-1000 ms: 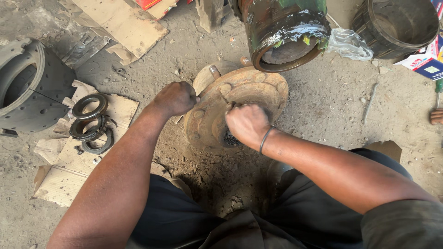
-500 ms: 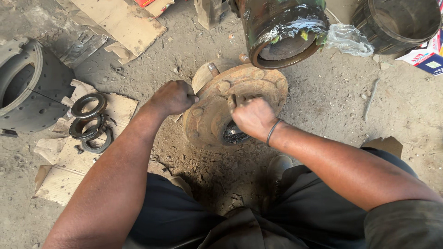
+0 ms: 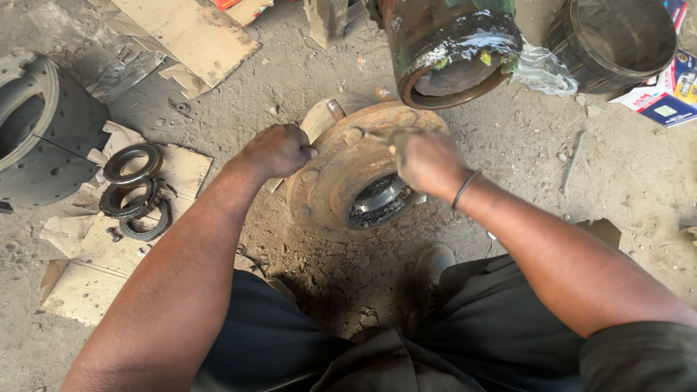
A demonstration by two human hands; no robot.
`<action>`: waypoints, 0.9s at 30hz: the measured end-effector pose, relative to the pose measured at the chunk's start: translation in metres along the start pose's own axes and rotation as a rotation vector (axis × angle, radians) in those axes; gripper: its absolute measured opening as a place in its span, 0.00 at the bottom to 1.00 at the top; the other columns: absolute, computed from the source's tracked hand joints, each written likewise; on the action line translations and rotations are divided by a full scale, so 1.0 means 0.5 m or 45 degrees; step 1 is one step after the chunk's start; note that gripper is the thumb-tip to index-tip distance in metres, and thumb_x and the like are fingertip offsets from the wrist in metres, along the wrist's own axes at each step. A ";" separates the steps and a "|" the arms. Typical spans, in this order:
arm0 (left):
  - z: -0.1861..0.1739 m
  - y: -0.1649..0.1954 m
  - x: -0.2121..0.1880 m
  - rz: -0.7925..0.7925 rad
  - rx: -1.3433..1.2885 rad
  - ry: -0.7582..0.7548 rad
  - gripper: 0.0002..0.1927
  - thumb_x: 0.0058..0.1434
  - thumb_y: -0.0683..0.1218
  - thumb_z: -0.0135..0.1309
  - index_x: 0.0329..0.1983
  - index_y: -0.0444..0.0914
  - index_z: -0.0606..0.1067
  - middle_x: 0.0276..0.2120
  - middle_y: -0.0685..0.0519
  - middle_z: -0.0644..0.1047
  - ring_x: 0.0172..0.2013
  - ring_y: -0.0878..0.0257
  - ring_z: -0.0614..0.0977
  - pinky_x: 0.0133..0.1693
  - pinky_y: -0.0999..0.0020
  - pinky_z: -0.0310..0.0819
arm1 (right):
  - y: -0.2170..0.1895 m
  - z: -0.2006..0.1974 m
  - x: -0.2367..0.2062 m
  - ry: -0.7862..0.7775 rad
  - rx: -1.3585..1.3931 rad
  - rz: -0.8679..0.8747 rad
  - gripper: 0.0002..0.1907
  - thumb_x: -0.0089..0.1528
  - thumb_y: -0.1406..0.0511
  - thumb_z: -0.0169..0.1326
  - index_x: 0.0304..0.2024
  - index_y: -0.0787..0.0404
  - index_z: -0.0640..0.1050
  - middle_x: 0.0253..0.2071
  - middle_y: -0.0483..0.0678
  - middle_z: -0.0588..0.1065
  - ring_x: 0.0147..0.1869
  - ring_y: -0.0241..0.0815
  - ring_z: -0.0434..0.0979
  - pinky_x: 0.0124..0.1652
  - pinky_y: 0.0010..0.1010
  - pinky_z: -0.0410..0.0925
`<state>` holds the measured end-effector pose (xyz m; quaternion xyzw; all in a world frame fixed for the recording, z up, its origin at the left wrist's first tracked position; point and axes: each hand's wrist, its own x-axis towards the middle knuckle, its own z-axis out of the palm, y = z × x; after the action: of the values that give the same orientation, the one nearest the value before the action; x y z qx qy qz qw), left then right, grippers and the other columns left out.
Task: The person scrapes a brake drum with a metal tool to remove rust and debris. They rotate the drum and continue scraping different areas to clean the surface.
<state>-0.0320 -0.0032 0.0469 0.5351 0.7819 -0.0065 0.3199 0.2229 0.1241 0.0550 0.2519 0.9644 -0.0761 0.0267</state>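
The rusty round metal wheel hub [image 3: 341, 181] lies on the dirt floor [image 3: 290, 87] at frame centre. The left hand [image 3: 276, 150] is closed on its left rim. The right hand [image 3: 428, 161] is curled above the hub's bore; whether it holds anything cannot be told.

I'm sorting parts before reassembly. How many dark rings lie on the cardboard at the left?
3. One ring lies farthest from the person, a second ring just below and overlapping it, and a third ring nearest. More may be hidden underneath.
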 end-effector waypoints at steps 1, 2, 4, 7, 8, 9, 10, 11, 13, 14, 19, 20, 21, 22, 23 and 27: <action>0.002 0.002 0.000 0.003 -0.011 0.016 0.21 0.70 0.60 0.48 0.50 0.40 0.80 0.41 0.48 0.79 0.45 0.57 0.80 0.56 0.52 0.73 | 0.008 -0.006 0.007 0.002 -0.031 0.046 0.13 0.70 0.63 0.46 0.42 0.61 0.81 0.28 0.50 0.78 0.24 0.41 0.73 0.28 0.39 0.69; 0.003 0.002 0.000 0.013 -0.006 0.011 0.21 0.71 0.59 0.47 0.51 0.41 0.80 0.41 0.48 0.79 0.45 0.57 0.81 0.56 0.52 0.73 | 0.016 -0.012 0.015 -0.010 0.022 0.091 0.13 0.69 0.61 0.47 0.42 0.60 0.82 0.27 0.50 0.78 0.25 0.42 0.73 0.29 0.41 0.69; 0.004 0.002 -0.002 0.027 0.006 0.005 0.20 0.72 0.58 0.46 0.52 0.43 0.80 0.42 0.47 0.79 0.45 0.56 0.82 0.57 0.53 0.72 | 0.030 -0.023 0.032 -0.032 0.129 0.174 0.14 0.68 0.59 0.49 0.42 0.59 0.82 0.27 0.50 0.78 0.27 0.44 0.74 0.32 0.44 0.69; 0.007 0.000 -0.001 0.076 0.000 0.066 0.19 0.71 0.58 0.46 0.52 0.43 0.80 0.44 0.49 0.79 0.47 0.55 0.80 0.58 0.51 0.70 | 0.034 -0.026 0.053 -0.109 0.119 0.372 0.13 0.67 0.63 0.48 0.48 0.57 0.81 0.25 0.51 0.77 0.25 0.44 0.74 0.31 0.43 0.70; 0.008 0.001 0.000 0.047 0.009 0.056 0.19 0.71 0.58 0.46 0.52 0.43 0.80 0.44 0.48 0.79 0.47 0.55 0.80 0.58 0.51 0.71 | 0.032 -0.023 0.058 -0.141 0.139 0.353 0.12 0.66 0.63 0.49 0.45 0.57 0.82 0.26 0.50 0.77 0.26 0.43 0.74 0.31 0.43 0.70; 0.010 0.001 0.002 0.018 0.017 0.046 0.19 0.71 0.58 0.46 0.52 0.43 0.79 0.44 0.48 0.79 0.48 0.55 0.80 0.57 0.51 0.71 | 0.028 -0.016 0.060 -0.175 0.158 0.333 0.12 0.65 0.64 0.49 0.42 0.57 0.83 0.27 0.49 0.77 0.27 0.43 0.74 0.31 0.43 0.70; 0.011 0.001 0.004 -0.010 0.027 0.037 0.19 0.72 0.58 0.46 0.52 0.43 0.79 0.44 0.47 0.79 0.48 0.55 0.80 0.57 0.51 0.71 | 0.023 -0.008 0.063 -0.206 0.177 0.314 0.12 0.65 0.65 0.49 0.40 0.57 0.84 0.28 0.47 0.76 0.27 0.42 0.74 0.31 0.43 0.69; 0.012 0.001 0.006 0.006 0.029 0.043 0.19 0.71 0.58 0.46 0.52 0.43 0.80 0.45 0.47 0.79 0.48 0.55 0.80 0.58 0.51 0.71 | 0.017 0.004 0.063 -0.217 0.169 0.317 0.13 0.66 0.65 0.47 0.42 0.57 0.84 0.29 0.48 0.77 0.28 0.45 0.75 0.31 0.43 0.70; 0.012 -0.003 0.010 0.039 0.032 0.059 0.18 0.71 0.57 0.47 0.51 0.43 0.80 0.45 0.48 0.79 0.49 0.55 0.80 0.59 0.51 0.70 | 0.008 0.029 0.063 -0.236 0.151 0.321 0.14 0.69 0.65 0.45 0.47 0.57 0.82 0.30 0.50 0.79 0.30 0.50 0.78 0.31 0.45 0.72; 0.013 -0.005 0.011 0.054 0.033 0.079 0.18 0.70 0.57 0.47 0.51 0.43 0.80 0.46 0.47 0.79 0.49 0.54 0.80 0.59 0.51 0.70 | 0.006 0.041 0.063 -0.221 0.212 0.311 0.14 0.68 0.63 0.46 0.46 0.58 0.83 0.31 0.52 0.79 0.32 0.51 0.79 0.35 0.45 0.72; 0.013 -0.015 0.013 0.080 0.031 0.093 0.18 0.72 0.56 0.47 0.50 0.42 0.81 0.46 0.46 0.80 0.50 0.55 0.81 0.59 0.52 0.70 | 0.005 0.076 0.059 0.243 0.489 -0.046 0.13 0.63 0.61 0.55 0.40 0.64 0.83 0.38 0.56 0.80 0.41 0.59 0.80 0.41 0.49 0.71; 0.012 -0.015 0.013 0.067 0.019 0.092 0.18 0.71 0.57 0.47 0.51 0.43 0.81 0.46 0.47 0.80 0.50 0.55 0.81 0.59 0.52 0.70 | 0.004 0.078 0.057 0.179 0.558 0.024 0.13 0.64 0.61 0.55 0.41 0.64 0.83 0.38 0.56 0.80 0.40 0.57 0.80 0.41 0.47 0.71; 0.011 -0.015 0.012 0.055 0.006 0.089 0.18 0.71 0.57 0.47 0.51 0.44 0.81 0.45 0.47 0.81 0.50 0.55 0.81 0.59 0.52 0.70 | 0.001 0.075 0.054 0.113 0.625 0.097 0.13 0.64 0.61 0.55 0.42 0.64 0.84 0.38 0.57 0.80 0.39 0.55 0.80 0.41 0.46 0.71; 0.010 -0.013 0.011 0.044 -0.008 0.086 0.18 0.71 0.57 0.47 0.52 0.44 0.80 0.45 0.47 0.81 0.49 0.55 0.81 0.59 0.52 0.70 | -0.004 0.070 0.051 0.047 0.690 0.169 0.13 0.65 0.62 0.55 0.43 0.64 0.84 0.37 0.57 0.80 0.39 0.54 0.80 0.40 0.44 0.71; 0.009 -0.011 0.010 0.056 -0.002 0.085 0.18 0.71 0.57 0.47 0.51 0.44 0.80 0.45 0.47 0.81 0.49 0.54 0.81 0.59 0.52 0.70 | -0.010 0.063 0.047 -0.107 0.577 0.229 0.14 0.66 0.61 0.52 0.44 0.63 0.83 0.37 0.56 0.80 0.37 0.53 0.79 0.37 0.45 0.70; 0.000 -0.006 0.000 0.020 -0.018 0.042 0.20 0.72 0.58 0.45 0.50 0.42 0.80 0.43 0.46 0.80 0.47 0.54 0.82 0.58 0.51 0.72 | -0.037 0.025 0.036 -0.371 0.316 0.383 0.14 0.68 0.63 0.48 0.50 0.59 0.82 0.35 0.56 0.81 0.31 0.49 0.78 0.31 0.43 0.67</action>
<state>-0.0344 -0.0044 0.0458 0.5389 0.7829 0.0106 0.3107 0.1984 0.1146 0.0435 0.3804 0.8852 -0.2248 0.1456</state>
